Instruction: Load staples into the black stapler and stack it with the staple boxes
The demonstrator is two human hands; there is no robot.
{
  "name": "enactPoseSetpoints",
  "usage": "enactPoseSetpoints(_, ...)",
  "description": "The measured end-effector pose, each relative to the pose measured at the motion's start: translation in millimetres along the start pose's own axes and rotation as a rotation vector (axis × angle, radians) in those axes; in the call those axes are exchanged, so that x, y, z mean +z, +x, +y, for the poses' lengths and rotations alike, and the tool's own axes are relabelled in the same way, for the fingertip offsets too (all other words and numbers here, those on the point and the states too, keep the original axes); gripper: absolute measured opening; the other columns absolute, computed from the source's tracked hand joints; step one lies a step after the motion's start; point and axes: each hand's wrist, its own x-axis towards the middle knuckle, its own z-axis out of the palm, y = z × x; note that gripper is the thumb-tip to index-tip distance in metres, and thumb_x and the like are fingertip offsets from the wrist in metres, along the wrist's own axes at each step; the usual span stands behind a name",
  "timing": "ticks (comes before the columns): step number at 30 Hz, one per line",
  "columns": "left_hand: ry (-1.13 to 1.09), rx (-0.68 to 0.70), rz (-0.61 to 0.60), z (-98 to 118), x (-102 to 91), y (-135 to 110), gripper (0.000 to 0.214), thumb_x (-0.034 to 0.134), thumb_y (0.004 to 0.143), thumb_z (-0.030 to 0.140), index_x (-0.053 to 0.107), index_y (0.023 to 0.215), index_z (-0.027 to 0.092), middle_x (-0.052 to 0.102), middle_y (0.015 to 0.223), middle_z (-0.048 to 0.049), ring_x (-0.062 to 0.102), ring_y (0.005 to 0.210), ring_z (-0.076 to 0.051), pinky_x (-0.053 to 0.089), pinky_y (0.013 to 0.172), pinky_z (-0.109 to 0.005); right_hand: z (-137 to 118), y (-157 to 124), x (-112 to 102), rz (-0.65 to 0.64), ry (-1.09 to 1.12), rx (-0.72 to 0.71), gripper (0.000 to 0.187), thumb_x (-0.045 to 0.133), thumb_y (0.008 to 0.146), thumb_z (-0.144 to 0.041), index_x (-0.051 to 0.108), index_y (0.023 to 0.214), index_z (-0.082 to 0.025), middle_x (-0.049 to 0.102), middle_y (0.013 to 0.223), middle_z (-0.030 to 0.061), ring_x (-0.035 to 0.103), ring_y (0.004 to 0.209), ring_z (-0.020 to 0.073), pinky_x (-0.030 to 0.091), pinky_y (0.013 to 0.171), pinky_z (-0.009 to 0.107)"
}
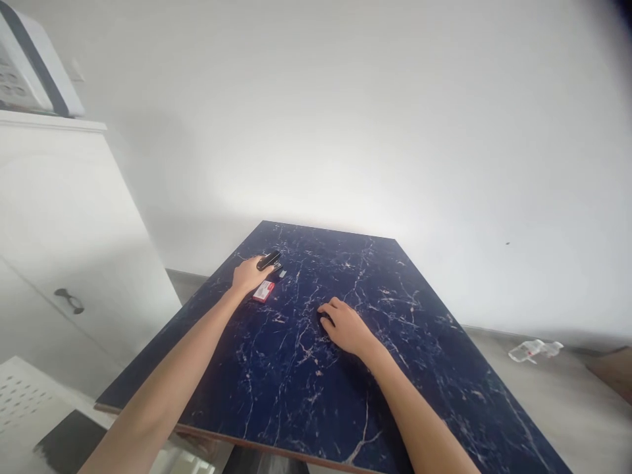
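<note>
The left hand lies toward the far left of a dark blue marble-patterned tabletop, its fingers against a slim black object. Whether that object is clamped or merely touched cannot be determined. A red-and-white carton lies just beside the hand, and a small silver item sits just right of the black object. The right hand rests mid-table, well apart from the left, its fingers curled at a small dark shape too shaded to identify; whether it holds that shape cannot be told.

Risks noted: a loose hold could let the black object drop onto the tabletop or knock the carton. The table's left edge is close, so a displaced item could fall toward the white cabinet. Dark items on this dark surface are also easily misjudged.
</note>
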Motion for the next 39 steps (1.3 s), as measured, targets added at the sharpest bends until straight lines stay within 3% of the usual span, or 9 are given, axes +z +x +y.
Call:
enactPoseSetpoints(3,-0.064,0.078,-0.059,14.6,9.1,-0.2,0.052,0.061,0.088,0.055,0.066,0.131,0.026,0.074,0.114,-0.0076,0.07,0.098,-0.028,0.05,0.075,-0.032,0.5,-0.1,-2.4,-0.006,0.027,-0.001,0.032,0.046,0.1,-0.026,0.067,0.123,-0.021,0.063,0.117,0.0097,0.062,0.103,0.021,0.046,0.09,0.03)
enactPoseSetpoints(7,-0.191,0.276,-0.204,40.2,10.7,-33.5,0.054,0.061,0.089,0.057,0.065,0.133,0.026,0.074,0.112,-0.008,0.07,0.092,-0.026,0.051,0.073,-0.033,12.0,3.0,-5.1,0.06,0.087,0.121,0.028,0.05,0.096,-0.026,0.068,0.117,-0.023,0.069,0.107,0.0068,0.064,0.094,0.0205,0.045,0.083,0.031)
enactPoseSetpoints(12,-0.199,0.574,-0.404,74.6,12.0,-83.8,0.061,0.052,0.093,0.066,0.056,0.144,0.033,0.063,0.137,-0.0079,0.059,0.12,-0.031,0.049,0.095,-0.043,26.6,2.3,-21.2,0.051,0.332,0.122,0.028,0.058,0.089,-0.025,0.065,0.117,-0.023,0.071,0.099,0.0032,0.064,0.084,0.0175,0.046,0.077,0.029)
enactPoseSetpoints(16,-0.037,0.597,-0.371,77.3,13.1,-91.7,0.076,0.044,0.094,0.072,0.033,0.159,0.034,0.035,0.162,-0.0084,0.03,0.146,-0.04,0.029,0.115,-0.06,22.8,-1.0,-26.4,-0.038,0.47,0.015,0.031,0.066,0.083,-0.023,0.062,0.114,-0.022,0.071,0.106,0.0031,0.065,0.082,0.0153,0.047,0.073,0.026)
enactPoseSetpoints(21,-0.015,0.568,-0.436,72.9,11.7,-86.9,0.083,0.041,0.094,0.074,0.023,0.162,0.031,0.032,0.163,-0.0109,0.024,0.148,-0.042,0.027,0.115,-0.062,17.7,1.5,-19.1,0.012,0.401,0.046,0.029,0.065,0.087,-0.026,0.064,0.115,-0.021,0.072,0.093,0.0027,0.065,0.079,0.0169,0.047,0.074,0.029)
enactPoseSetpoints(26,-0.076,0.59,-0.423,72.7,9.5,-86.1,0.069,0.045,0.095,0.069,0.046,0.152,0.03,0.044,0.155,-0.0097,0.035,0.143,-0.036,0.033,0.115,-0.056,44.9,-2.4,-36.1,-0.076,0.363,0.111,0.029,0.066,0.088,-0.029,0.068,0.116,-0.024,0.074,0.111,0.0049,0.068,0.094,0.0195,0.052,0.083,0.031)
enactPoseSetpoints(30,-0.101,0.606,-0.391,69.7,4.8,-82.7,0.057,0.048,0.096,0.064,0.061,0.139,0.029,0.052,0.148,-0.0092,0.043,0.136,-0.034,0.039,0.112,-0.053,58.4,-15.9,-63.7,-0.094,0.219,0.22,0.025,0.066,0.085,-0.028,0.072,0.109,-0.023,0.074,0.104,0.0071,0.069,0.091,0.0223,0.053,0.078,0.033)
enactPoseSetpoints(34,-0.087,0.66,-0.349,64.6,-1.4,-78.2,0.048,0.057,0.092,0.062,0.071,0.12,0.026,0.057,0.14,-0.0089,0.048,0.13,-0.033,0.043,0.107,-0.05,34.4,-26.5,-74.5,-0.212,0.303,0.087,0.02,0.064,0.088,-0.035,0.074,0.103,-0.027,0.074,0.098,0.0036,0.068,0.083,0.0192,0.053,0.073,0.03)
enactPoseSetpoints(39,-0.104,0.674,-0.362,60.3,-5.8,-75.5,0.042,0.061,0.09,0.06,0.071,0.107,0.023,0.064,0.122,-0.0102,0.055,0.114,-0.029,0.047,0.096,-0.043,5.6,-23.9,-53.1,-0.407,0.254,-0.025,0.021,0.072,0.082,-0.033,0.077,0.101,-0.028,0.071,0.081,0.0013,0.062,0.064,0.0156,0.042,0.058,0.027)
